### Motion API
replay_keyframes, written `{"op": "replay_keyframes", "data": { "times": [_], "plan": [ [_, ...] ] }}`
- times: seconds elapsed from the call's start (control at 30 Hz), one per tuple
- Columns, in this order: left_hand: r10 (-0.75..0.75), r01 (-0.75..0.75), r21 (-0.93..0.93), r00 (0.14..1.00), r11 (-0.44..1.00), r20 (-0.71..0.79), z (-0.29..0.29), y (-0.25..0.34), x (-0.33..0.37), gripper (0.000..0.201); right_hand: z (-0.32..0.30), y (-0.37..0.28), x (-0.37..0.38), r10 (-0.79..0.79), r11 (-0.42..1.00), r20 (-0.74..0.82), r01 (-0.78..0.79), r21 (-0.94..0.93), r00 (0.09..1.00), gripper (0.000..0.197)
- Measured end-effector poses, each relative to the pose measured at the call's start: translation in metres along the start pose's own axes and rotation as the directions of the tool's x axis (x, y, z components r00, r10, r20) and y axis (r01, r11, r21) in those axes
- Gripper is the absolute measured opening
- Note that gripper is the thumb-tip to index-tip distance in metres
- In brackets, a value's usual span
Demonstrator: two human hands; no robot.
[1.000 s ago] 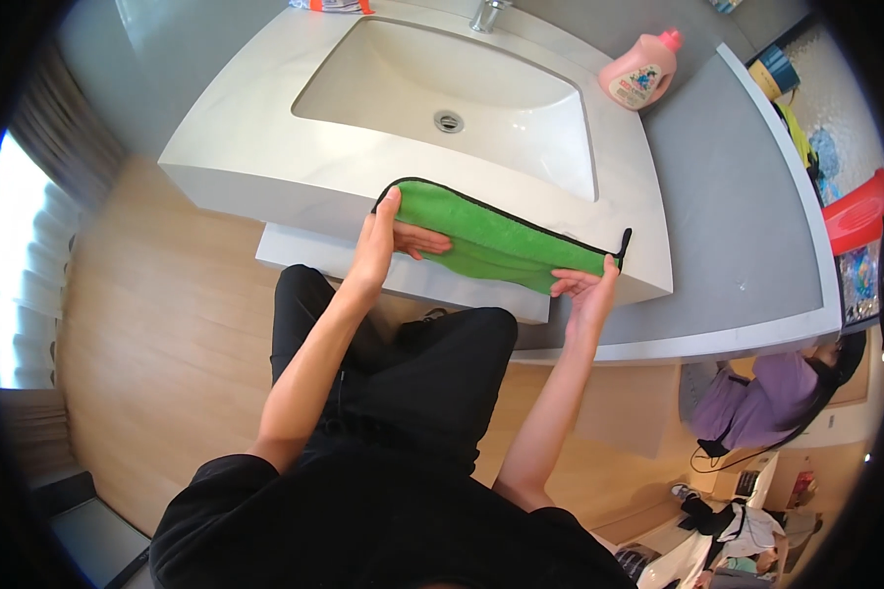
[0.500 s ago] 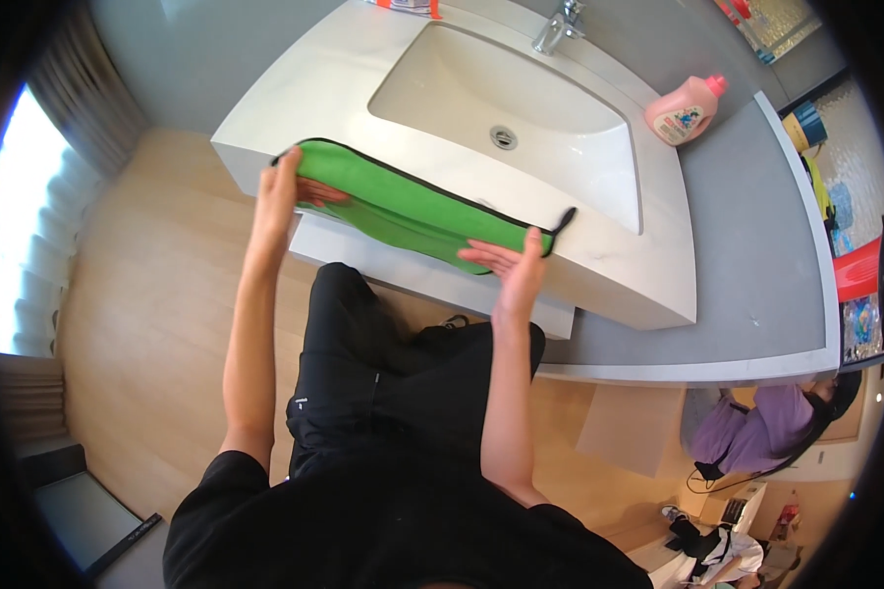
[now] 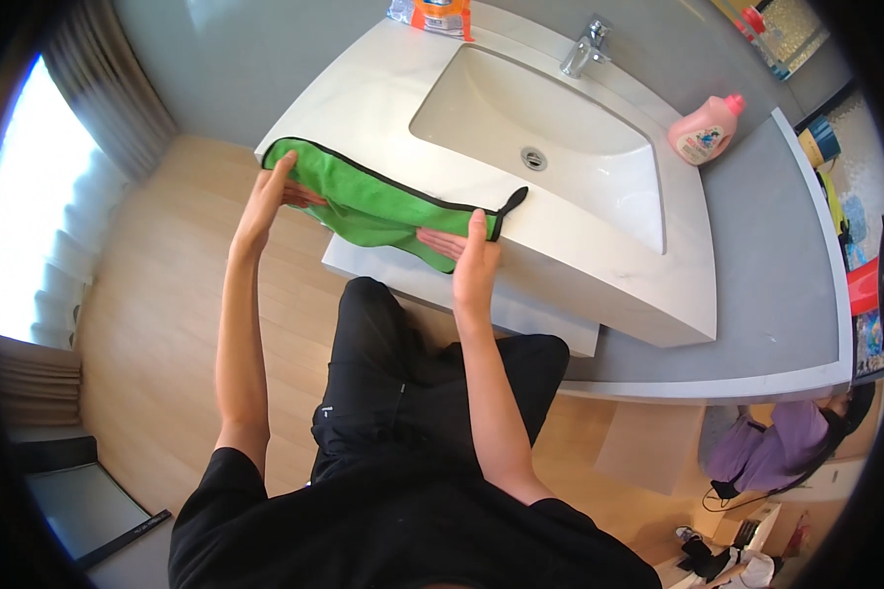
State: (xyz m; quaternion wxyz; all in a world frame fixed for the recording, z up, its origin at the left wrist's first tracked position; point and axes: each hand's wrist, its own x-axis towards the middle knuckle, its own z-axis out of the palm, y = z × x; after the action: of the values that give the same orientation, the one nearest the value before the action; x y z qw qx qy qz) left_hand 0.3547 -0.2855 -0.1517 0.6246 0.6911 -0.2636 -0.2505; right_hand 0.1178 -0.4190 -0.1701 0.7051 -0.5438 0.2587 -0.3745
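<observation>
As the green cloth [image 3: 363, 196] drooped at the front edge of the counter [image 3: 349, 103] | fingers of your left hand [image 3: 262, 201] and right hand [image 3: 474, 260] gripped its two ends | handling judged light, soft, limp, not fragile | black loop [image 3: 512, 199] likely gave you another hold

The cloth [image 3: 368, 201], left of the centre of the frame, is bright green with a black border; the small loop [image 3: 514, 199] at its right end is black too. The tabletop [image 3: 354, 93] is white with faint greyish veins — the basin [image 3: 501, 108] is of plain white, and the faucet [image 3: 584, 54] has a silver colour. In the upper right, the bottle [image 3: 702, 134] is pale pink, its cap [image 3: 735, 104] a stronger pink. The packet [image 3: 442, 20] at the top edge shows orange and white. The floor [image 3: 167, 255] at left is light brown, in wood pattern — the trousers [image 3: 403, 402], lower middle, are black.
</observation>
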Motion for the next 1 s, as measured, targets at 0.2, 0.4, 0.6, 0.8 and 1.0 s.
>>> {"op": "replay_keyframes", "data": {
  "times": [0.2,0.4,0.6,0.8,1.0],
  "plan": [
    [-0.055,0.046,0.050,0.979,0.998,0.196,0.019,0.005,-0.002,0.071,-0.026,-0.014,-0.005,0.016,0.999,-0.140,-0.021,-0.038,0.990,0.073],
    [-0.128,0.170,-0.104,0.936,0.980,0.327,0.063,-0.008,-0.018,0.084,-0.078,-0.030,-0.016,-0.013,0.994,-0.219,-0.011,-0.106,0.976,0.077],
    [-0.124,0.173,-0.119,0.933,0.978,0.338,0.129,-0.002,-0.042,0.090,-0.141,-0.051,-0.028,0.027,0.982,-0.329,-0.086,-0.165,0.944,0.081],
    [-0.129,0.214,-0.157,0.896,0.964,0.426,0.211,0.015,-0.074,0.084,-0.221,-0.075,-0.045,-0.005,0.968,-0.560,-0.136,-0.210,0.829,0.078],
    [-0.029,0.197,-0.294,0.871,0.935,0.490,0.272,0.019,-0.097,0.056,-0.283,-0.089,-0.059,-0.034,0.982,-0.660,-0.097,-0.161,0.751,0.067]
  ]
}}
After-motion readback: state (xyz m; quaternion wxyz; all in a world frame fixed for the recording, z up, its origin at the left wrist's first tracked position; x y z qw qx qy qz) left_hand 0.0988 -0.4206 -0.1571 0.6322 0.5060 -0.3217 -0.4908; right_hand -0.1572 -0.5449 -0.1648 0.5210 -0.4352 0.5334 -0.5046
